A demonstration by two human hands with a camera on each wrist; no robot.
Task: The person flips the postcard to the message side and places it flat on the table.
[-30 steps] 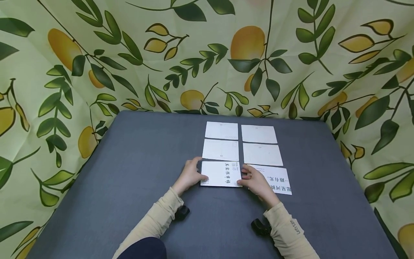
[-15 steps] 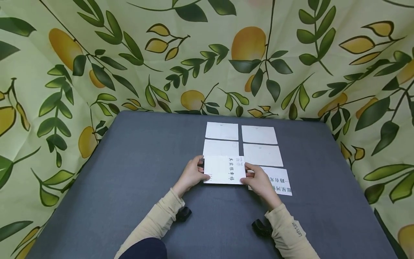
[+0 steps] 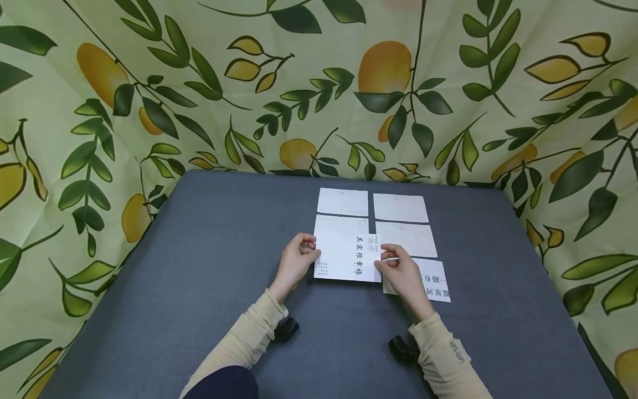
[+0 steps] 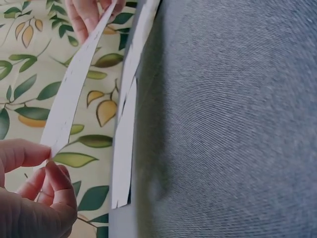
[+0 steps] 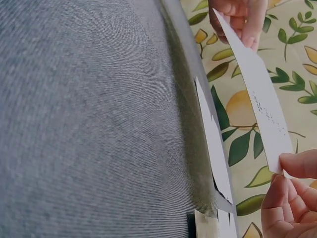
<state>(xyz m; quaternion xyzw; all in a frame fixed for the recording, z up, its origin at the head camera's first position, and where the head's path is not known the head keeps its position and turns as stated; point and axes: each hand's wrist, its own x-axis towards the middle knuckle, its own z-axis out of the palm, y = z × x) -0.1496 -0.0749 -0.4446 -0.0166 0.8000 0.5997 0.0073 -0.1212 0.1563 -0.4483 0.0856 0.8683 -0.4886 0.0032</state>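
A white card (image 3: 344,263) printed with a column of dark Chinese characters is held up off the table between both hands. My left hand (image 3: 294,263) pinches its left edge between thumb and fingers, as the left wrist view shows at the card's near corner (image 4: 62,111). At the opposite edge, my right hand (image 3: 404,277) pinches it with thumb and fingertips; the right wrist view has this end of the card (image 5: 270,119) close up. In the head view it overlaps the lower part of a blank-looking white card (image 3: 339,224) lying behind it.
Other white cards lie in two columns on the dark grey table (image 3: 224,238): a far left card (image 3: 342,202), a far right card (image 3: 400,208) and a middle right card (image 3: 406,238). A card with larger characters (image 3: 433,280) lies partly behind the right hand. Patterned cloth (image 3: 299,83) hangs behind.
Both hands have raised the printed card from the near left spot, shifting it slightly right and away. Its face now tilts more toward the head camera.
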